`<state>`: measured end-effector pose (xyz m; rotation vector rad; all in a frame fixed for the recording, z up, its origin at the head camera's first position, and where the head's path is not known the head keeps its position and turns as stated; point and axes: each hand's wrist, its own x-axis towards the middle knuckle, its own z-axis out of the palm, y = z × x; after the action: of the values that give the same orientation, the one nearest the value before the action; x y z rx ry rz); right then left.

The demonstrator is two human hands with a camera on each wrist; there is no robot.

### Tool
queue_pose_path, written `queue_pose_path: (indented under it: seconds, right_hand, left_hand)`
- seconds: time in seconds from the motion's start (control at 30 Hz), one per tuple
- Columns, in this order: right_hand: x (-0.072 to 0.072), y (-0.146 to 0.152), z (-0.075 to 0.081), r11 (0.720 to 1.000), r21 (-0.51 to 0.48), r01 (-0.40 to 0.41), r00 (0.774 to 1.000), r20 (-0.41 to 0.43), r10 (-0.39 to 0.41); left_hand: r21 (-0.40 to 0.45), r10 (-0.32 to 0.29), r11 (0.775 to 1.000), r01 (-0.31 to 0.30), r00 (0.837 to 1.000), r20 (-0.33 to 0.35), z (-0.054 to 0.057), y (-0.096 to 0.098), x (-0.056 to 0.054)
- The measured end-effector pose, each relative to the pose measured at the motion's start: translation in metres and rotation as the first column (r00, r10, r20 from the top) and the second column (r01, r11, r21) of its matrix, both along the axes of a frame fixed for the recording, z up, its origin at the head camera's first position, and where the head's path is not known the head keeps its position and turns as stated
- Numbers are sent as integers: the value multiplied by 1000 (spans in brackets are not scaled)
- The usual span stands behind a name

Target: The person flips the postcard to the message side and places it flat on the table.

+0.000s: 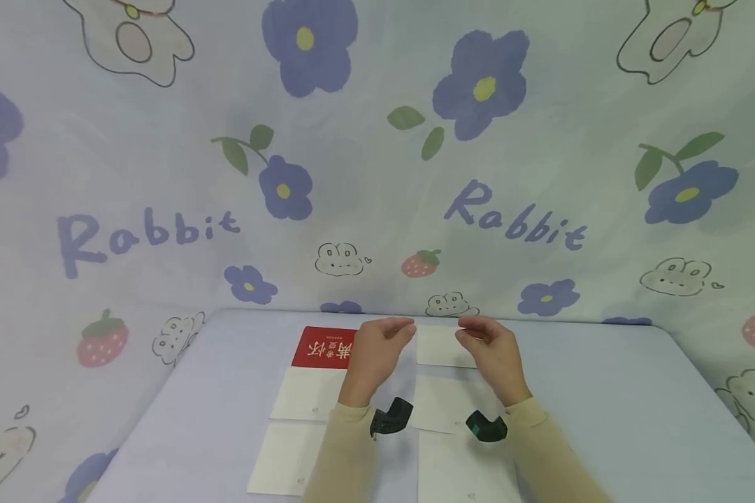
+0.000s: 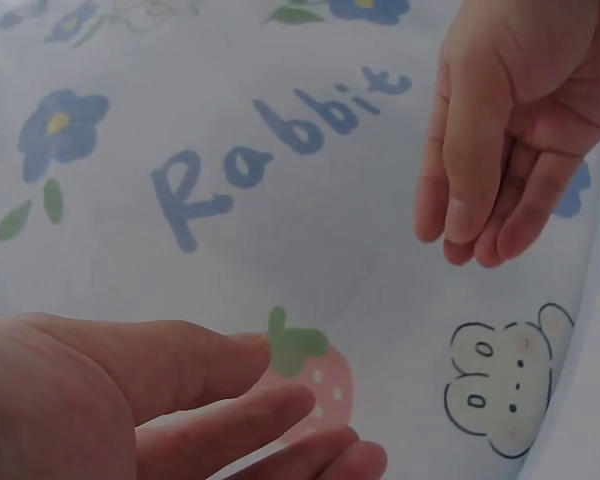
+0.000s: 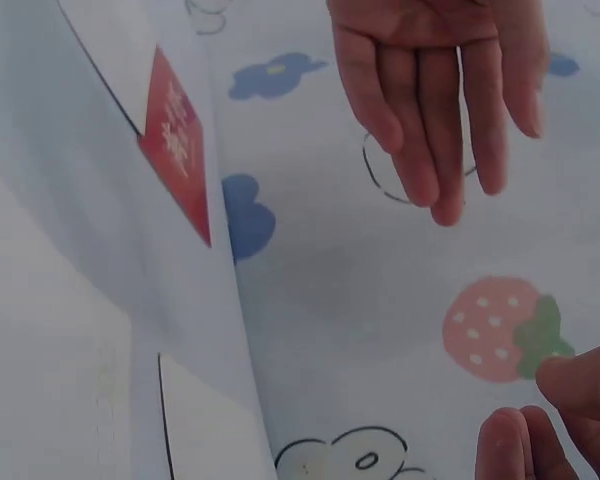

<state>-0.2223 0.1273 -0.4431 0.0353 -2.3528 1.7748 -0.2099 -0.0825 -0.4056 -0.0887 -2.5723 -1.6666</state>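
Observation:
My left hand (image 1: 374, 360) hovers over the left column of cards, its fingers loosely bent with nothing between them. Facing it, my right hand (image 1: 495, 360) hangs above the right column, also holding nothing. A gap separates the two hands. Under the left hand's near side lies a red card (image 1: 321, 347) with white lettering that appears upside down, partly covered by that hand. In the left wrist view the left hand's fingers (image 2: 195, 375) are bent slightly; the right wrist view shows the right thumb and fingertips (image 3: 590, 385) apart from any object.
Two white cards (image 1: 308, 395) lie nearer than the red one. On the right are three white cards (image 1: 447, 346) in a column, partly hidden by the right arm. The pale tabletop (image 1: 579, 405) ends at a patterned cloth backdrop (image 1: 377, 175).

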Motion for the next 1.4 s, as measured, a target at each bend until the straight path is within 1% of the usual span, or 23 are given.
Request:
queue_pose_path:
  seconds: [0.13, 0.27, 0.43, 0.5, 0.67, 0.9, 1.07, 1.2, 1.4]
  right_hand:
    - [1, -18, 4, 1000, -18, -16, 1000, -24, 16]
    - [2, -34, 6, 999, -30, -31, 999, -39, 30]
    - [3, -51, 6, 993, -86, -78, 996, -36, 76]
    - [3, -56, 6, 989, -104, -101, 995, -34, 98]
    - [3, -69, 4, 985, -118, -123, 992, -12, 123]
    - [1, -91, -1, 990, -105, -98, 995, 24, 101]
    - [-3, -107, -6, 990, -105, -91, 994, 59, 97]
    - [-6, -117, -11, 992, -100, -78, 993, 79, 87]
    - [-10, -127, -15, 992, -95, -78, 991, 98, 88]
  left_hand:
    - [-8, -6, 1000, 6, 1000, -4, 9, -8, 3]
    - [-28, 25, 999, -25, 999, -24, 13, -20, 6]
    - [-65, 96, 993, -100, 994, -50, 17, -46, 10]
    - [-80, 120, 989, -123, 992, -46, 19, -57, 10]
    - [-123, 144, 982, -146, 989, -30, 21, -81, 12]
    - [-156, 182, 971, -181, 983, -3, 22, -109, 12]
    - [-160, 222, 963, -215, 975, 26, 19, -127, 10]
    - [-157, 227, 963, -218, 973, 41, 17, -134, 10]
    - [-161, 232, 962, -219, 970, 68, 13, -139, 6]
